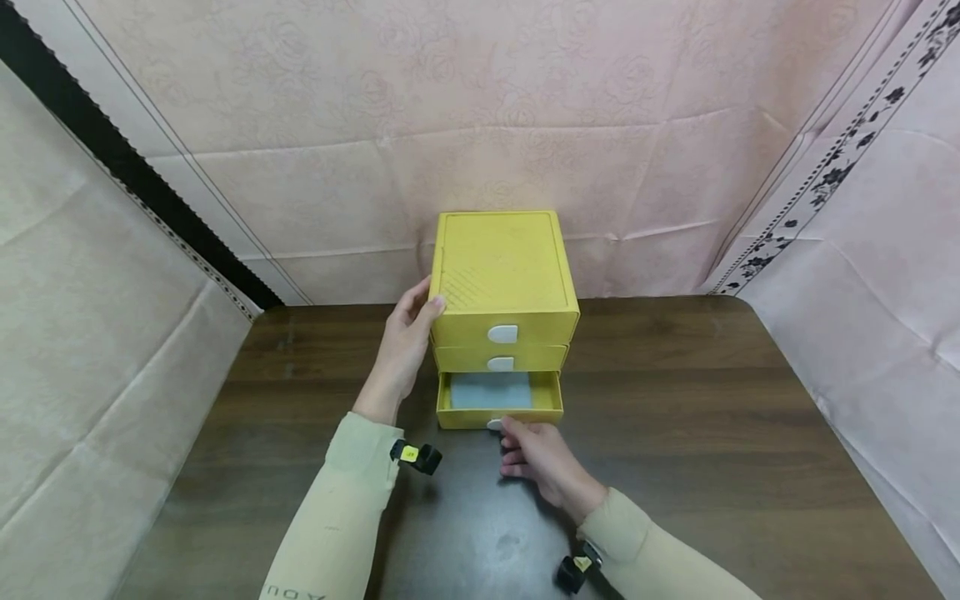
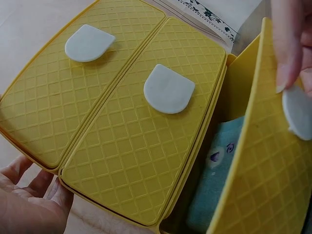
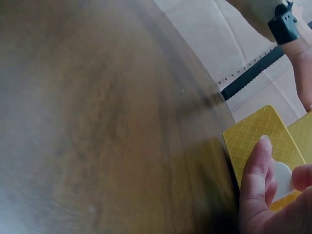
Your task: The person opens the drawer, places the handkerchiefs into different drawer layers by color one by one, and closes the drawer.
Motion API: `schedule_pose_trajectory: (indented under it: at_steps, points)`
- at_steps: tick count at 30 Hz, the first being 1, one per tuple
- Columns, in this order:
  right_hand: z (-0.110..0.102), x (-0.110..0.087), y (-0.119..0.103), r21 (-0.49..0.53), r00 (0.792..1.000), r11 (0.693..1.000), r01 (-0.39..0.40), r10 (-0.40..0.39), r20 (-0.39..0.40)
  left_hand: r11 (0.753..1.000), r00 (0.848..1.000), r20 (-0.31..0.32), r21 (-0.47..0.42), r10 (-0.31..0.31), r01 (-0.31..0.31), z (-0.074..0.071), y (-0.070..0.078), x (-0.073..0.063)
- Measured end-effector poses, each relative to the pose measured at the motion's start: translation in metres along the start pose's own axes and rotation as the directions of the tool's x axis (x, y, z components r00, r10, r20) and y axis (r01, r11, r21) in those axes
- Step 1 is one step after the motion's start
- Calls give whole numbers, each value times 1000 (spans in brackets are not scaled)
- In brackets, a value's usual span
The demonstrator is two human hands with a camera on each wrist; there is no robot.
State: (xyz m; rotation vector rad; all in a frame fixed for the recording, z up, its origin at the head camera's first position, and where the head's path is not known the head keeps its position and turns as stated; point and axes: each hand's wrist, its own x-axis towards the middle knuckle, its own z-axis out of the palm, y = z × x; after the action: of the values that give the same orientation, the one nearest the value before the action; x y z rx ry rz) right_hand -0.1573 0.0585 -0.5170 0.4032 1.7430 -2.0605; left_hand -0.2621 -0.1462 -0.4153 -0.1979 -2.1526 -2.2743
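A yellow three-drawer storage box (image 1: 498, 262) stands near the back of the table, its bottom drawer (image 1: 551, 400) pulled out. Inside that drawer lies a light-blue item, a teal packet (image 2: 219, 170) with small purple print in the left wrist view. My left hand (image 1: 405, 337) holds the box's left side, thumb by the top front corner. With thumb and fingers my right hand (image 1: 543, 462) pinches the white drawer tab (image 3: 282, 180) of the bottom drawer. The upper two drawers are closed, each with a white tab (image 2: 169, 89).
The box stands on a dark brown wooden table (image 1: 675, 417). Behind it hangs a pale patterned cloth (image 1: 450, 100), with more cloth at both sides. Each wrist wears a small black camera (image 1: 416, 456).
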Motion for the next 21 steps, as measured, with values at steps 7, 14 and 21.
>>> schedule_pose_trajectory:
  at_steps: [7,14,21]
  points:
    - [1,15,-7,25,998,1000,9,-7,-57,1000,1000,-2,-3,-2,2,1,-1,1]
    - [4,29,-17,20,998,999,32,-30,-53,1000,1000,-6,9,-4,4,0,-1,2]
    - [7,47,-23,69,994,996,50,-43,-102,1000,1000,-8,2,14,-14,0,-1,3]
